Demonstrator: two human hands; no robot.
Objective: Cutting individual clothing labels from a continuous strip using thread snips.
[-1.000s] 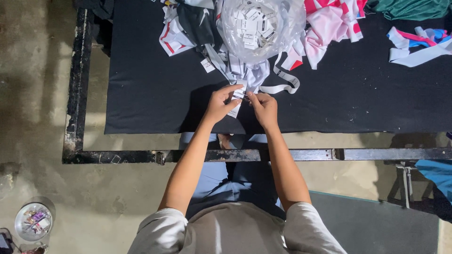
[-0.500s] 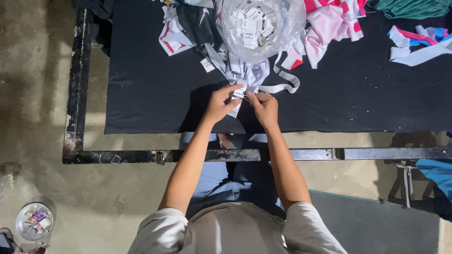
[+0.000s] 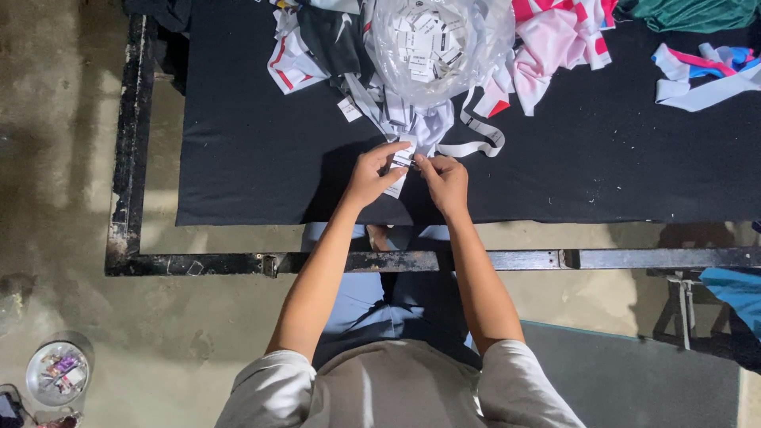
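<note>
The small white label (image 3: pixel 402 161) lies pinched between both hands above the near edge of the black table (image 3: pixel 238 174). The left hand (image 3: pixel 371 176) is closed on its left side, and the right hand (image 3: pixel 444 181) is closed on its right side. Its long axis appears to tilt from upper right to lower left, with the clear bag of labels (image 3: pixel 436 43) just beyond.

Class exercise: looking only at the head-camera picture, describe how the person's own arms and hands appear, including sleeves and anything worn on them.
Both arms are bare from the short sleeves down. The sleeves are light grey-white and end at the upper arm. The left hand and right hand are bare: no gloves, and no watch, bracelet or ring can be made out. The fingers are uncovered. No markings show on the sleeves.
</note>
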